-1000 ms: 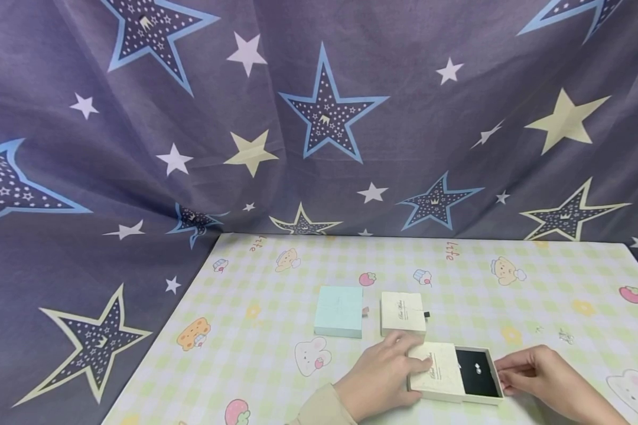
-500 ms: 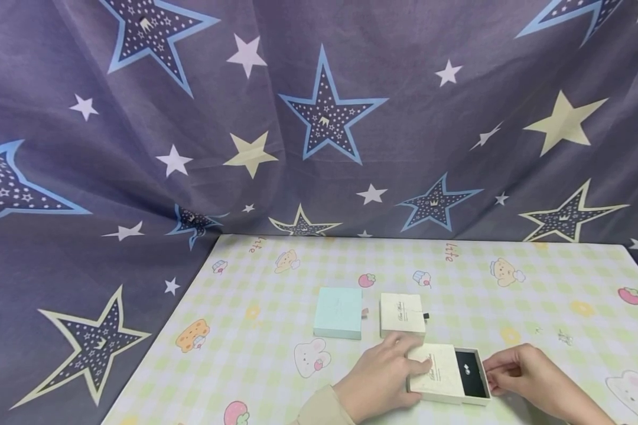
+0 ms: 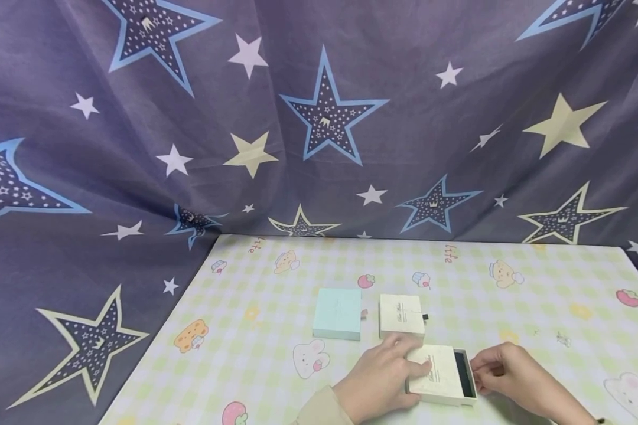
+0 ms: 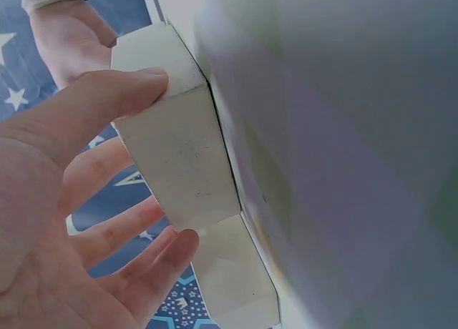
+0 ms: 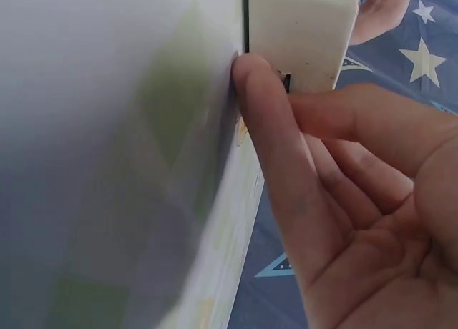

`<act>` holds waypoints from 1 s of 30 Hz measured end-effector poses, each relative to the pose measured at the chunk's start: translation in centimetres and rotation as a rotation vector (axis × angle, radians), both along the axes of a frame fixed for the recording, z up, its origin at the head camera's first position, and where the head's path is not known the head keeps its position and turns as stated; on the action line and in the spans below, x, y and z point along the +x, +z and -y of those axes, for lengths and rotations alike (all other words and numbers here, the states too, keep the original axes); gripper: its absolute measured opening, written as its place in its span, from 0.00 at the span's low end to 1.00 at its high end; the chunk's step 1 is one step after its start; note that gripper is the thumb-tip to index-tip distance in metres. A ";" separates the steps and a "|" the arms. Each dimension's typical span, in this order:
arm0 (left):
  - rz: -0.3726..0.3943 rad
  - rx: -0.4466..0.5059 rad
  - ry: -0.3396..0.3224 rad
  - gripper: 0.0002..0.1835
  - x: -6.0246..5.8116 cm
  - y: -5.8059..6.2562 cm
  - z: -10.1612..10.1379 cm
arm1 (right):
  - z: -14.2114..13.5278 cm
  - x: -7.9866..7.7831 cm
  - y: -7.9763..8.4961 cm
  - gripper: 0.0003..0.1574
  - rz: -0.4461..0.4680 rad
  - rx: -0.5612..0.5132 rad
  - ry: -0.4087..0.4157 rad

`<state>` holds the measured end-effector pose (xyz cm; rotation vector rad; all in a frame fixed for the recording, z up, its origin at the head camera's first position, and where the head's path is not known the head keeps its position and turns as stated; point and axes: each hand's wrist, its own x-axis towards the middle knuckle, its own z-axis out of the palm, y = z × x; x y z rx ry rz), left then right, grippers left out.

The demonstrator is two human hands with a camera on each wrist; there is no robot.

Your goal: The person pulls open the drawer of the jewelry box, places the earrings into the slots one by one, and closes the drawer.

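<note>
keeping drawer [image 3: 464,376] square to sleeve [image 3: 445,381] should avoid binding; left hand [image 3: 378,376] grips sleeve loosely, fingers spread; right hand [image 3: 514,376] pinches black tab [image 5: 287,83], fingertips nearly together.

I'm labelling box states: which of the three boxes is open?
The cream box between left hand and right hand: its drawer sticks out; the other cream box and mint box look shut.

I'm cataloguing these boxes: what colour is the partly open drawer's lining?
The lining is black, seen best in the head view.
</note>
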<state>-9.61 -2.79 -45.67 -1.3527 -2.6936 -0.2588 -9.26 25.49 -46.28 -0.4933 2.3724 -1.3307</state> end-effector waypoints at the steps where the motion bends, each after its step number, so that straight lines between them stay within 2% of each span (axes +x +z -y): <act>1: -0.003 0.000 0.003 0.27 0.0 0.0 0.0 | 0.2 -0.1 0.1 0.08 -0.008 0.006 0.003; 10: -0.017 -0.008 0.027 0.28 0.0 0.2 0.0 | 1.1 -0.5 0.6 0.08 0.011 0.013 0.020; 17: 0.026 -0.020 0.014 0.28 0.1 0.4 0.0 | 1.8 -0.5 0.4 0.10 -0.005 0.019 0.059; 23: 0.022 -0.009 0.017 0.28 0.0 0.3 0.0 | 2.0 -0.5 0.4 0.10 0.001 0.018 0.050; 26: 0.024 -0.005 0.017 0.28 0.0 0.2 0.0 | 1.8 -0.5 0.7 0.12 -0.014 0.046 0.039; 30: 0.023 -0.002 0.014 0.28 -0.1 0.2 0.1 | 1.4 -0.5 1.3 0.21 -0.108 0.113 0.020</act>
